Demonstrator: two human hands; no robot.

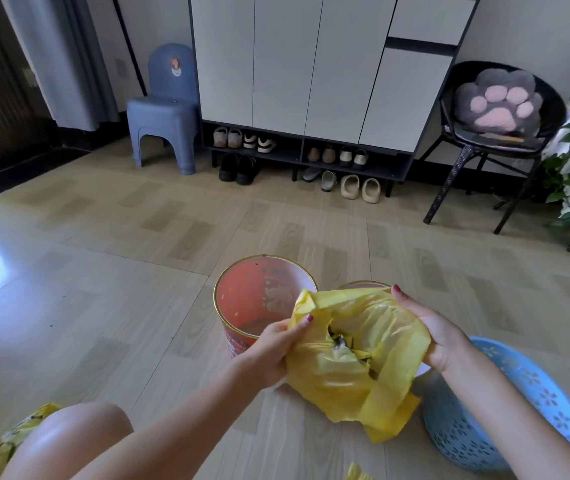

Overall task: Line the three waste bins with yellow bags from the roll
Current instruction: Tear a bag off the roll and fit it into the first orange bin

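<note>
beside the blue basket (532, 410), yellow bag (356, 355) hides a second bin (363, 285).

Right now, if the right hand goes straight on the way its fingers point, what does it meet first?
Probably the rim of the second bin, which shows just past the fingertips of the right hand holding the yellow bag. Depth is unclear from one view, so it may pass above it.
</note>
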